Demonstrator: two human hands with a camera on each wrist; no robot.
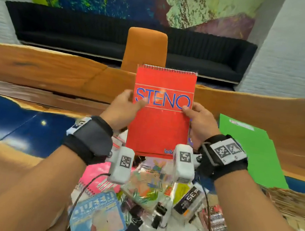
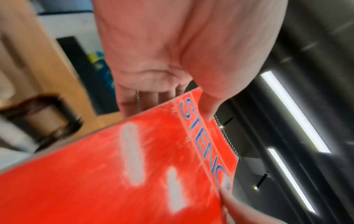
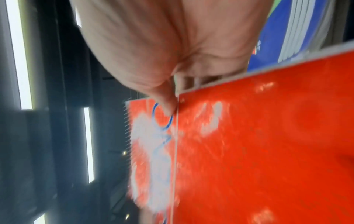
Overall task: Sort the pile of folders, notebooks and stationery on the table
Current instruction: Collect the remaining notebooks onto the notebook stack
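Observation:
A red spiral-bound STENO notebook [image 1: 159,120] is held upright in the air above the pile, spiral edge on top. My left hand [image 1: 127,105] grips its left edge, thumb on the cover and fingers behind. My right hand [image 1: 196,120] grips the right edge the same way. The left wrist view shows the red notebook [image 2: 114,174] with the thumb pressed near the letter S. In the right wrist view the notebook [image 3: 258,144] has the thumb on the letter O. Below lies the pile [image 1: 145,199] of stationery.
The pile holds a pink spiral notebook [image 1: 98,182], a light blue booklet [image 1: 98,218], black binder clips [image 1: 158,213] and packets. A green folder [image 1: 251,148] lies to the right on the wood and blue table [image 1: 35,70]. An orange chair [image 1: 145,49] stands beyond.

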